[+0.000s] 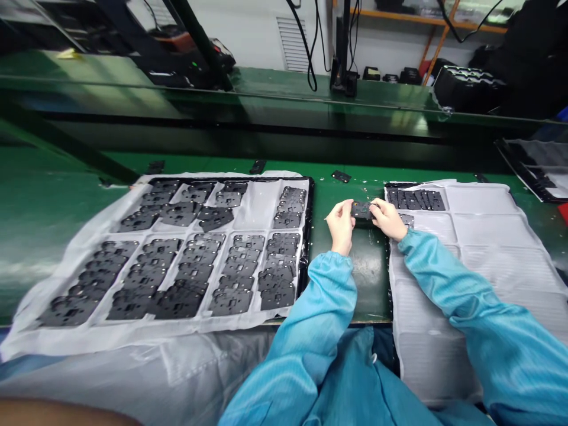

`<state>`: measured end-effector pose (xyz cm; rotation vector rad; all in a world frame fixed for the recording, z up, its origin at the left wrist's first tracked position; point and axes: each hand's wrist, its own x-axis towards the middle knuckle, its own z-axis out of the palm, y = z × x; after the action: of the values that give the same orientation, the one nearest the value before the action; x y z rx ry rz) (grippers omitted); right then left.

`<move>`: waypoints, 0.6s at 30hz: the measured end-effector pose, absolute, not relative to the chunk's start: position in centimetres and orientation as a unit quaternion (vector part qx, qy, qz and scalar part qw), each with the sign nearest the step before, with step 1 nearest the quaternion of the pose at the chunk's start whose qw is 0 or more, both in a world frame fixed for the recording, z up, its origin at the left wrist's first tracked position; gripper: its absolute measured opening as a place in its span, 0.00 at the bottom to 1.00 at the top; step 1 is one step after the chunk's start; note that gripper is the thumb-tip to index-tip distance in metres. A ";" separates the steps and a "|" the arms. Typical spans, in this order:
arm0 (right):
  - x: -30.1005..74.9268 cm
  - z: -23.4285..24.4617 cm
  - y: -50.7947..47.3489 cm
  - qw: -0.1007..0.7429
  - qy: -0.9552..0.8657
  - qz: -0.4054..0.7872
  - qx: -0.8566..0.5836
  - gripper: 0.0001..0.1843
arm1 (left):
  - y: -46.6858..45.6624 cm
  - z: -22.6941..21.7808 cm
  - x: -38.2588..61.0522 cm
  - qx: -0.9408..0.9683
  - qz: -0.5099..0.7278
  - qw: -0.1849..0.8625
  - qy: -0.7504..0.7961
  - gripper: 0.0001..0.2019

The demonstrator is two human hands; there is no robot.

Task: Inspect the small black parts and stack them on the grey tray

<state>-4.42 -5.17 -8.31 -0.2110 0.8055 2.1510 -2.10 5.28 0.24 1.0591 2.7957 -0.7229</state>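
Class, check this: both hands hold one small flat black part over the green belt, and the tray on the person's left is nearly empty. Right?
Not quite. The head view shows the left tray nearly full of flat black parts. Both the left hand and right hand do hold one small flat black part over the green belt.

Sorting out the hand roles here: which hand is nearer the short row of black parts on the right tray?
Right. The right hand is at the tray's edge, just left of the row; the left hand is farther left, over the green belt.
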 end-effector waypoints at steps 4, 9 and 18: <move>-4.4 -8.3 -5.2 0.401 0.333 0.851 -0.063 0.16 | 5.1 0.1 -2.0 0.321 -0.260 0.088 0.906 0.14; -4.4 -8.4 -5.2 0.397 0.331 0.855 -0.048 0.17 | 5.0 0.0 -1.7 0.338 -0.246 0.067 0.906 0.14; -4.4 -8.5 -5.1 0.400 0.347 0.848 -0.038 0.18 | 5.2 0.1 -1.8 0.324 -0.235 0.066 0.914 0.12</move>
<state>-4.40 -5.13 -8.47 -0.0968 0.8771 2.1443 -1.80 5.20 0.11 0.9770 2.7580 -0.7075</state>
